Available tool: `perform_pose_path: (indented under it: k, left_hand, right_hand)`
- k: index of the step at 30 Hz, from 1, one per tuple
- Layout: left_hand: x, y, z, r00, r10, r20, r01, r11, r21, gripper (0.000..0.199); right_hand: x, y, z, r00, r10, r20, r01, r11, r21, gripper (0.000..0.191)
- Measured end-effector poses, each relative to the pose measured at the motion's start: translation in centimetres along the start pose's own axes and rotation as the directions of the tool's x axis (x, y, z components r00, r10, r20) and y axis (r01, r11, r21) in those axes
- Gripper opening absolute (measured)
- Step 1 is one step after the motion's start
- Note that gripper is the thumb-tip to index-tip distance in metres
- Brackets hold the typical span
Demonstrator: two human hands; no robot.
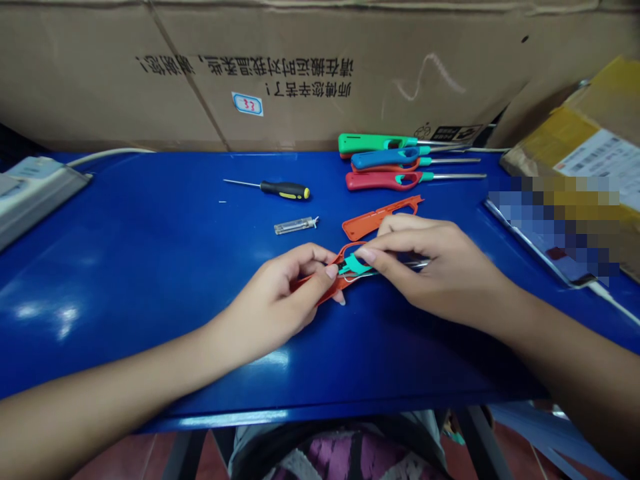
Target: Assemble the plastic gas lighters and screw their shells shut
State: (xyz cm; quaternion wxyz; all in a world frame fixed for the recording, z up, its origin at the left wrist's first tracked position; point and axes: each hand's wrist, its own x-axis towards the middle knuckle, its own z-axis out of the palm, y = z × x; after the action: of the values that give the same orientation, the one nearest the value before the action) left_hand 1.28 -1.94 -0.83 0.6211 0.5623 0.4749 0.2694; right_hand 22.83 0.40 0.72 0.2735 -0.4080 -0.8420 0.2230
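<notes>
A: Blue tabletop (150,280), big cardboard sheet (290,40) behind it with upside-down printing. What's on the bench?

B: An orange half-shell (336,290), dead centre and held just over the table. Call that the clock's middle, 12 being the far side. A teal piece (355,265) sits in it, plus a thin white wire (357,277), with a metal tube (417,265) sticking out toward 3.

A: And the fingers?

B: Left hand (285,290) comes in from 8, thumb and fingers closed around the half-shell. Right hand (435,260) is at 3, fingers bunched narrow at the teal piece; can't tell if they pinch it or just press.

A: Anything nearby?

B: Loose orange half (367,221) at 1 o'clock, right by the right hand. Clear cartridge (294,227) between 10 and 11, screwdriver (285,191) past it at 11. Further out at 1, a pile of lighters (383,160): green, blue, red, some orange underneath.

A: Edges?

B: Power strip (45,190) between 9 and 10, phone (540,250) just shy of 3, taped carton (530,143) at 2.
</notes>
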Motion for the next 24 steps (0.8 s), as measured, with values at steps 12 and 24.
perform_pose_path:
  k: [12,24]
  left_hand:
    - [0.3,0.9,-1.3,0.980,-0.159,0.116,0.180,0.965,-0.193,0.020]
    - [0.1,0.7,-1.6,0.974,-0.134,0.183,0.172,0.961,-0.216,0.020]
  right_hand:
    - [0.2,1.6,-1.8,0.948,-0.298,0.108,0.308,0.947,-0.095,0.014]
    - [-0.3,1.6,-1.9,0.867,-0.479,0.137,0.497,0.813,-0.305,0.012]
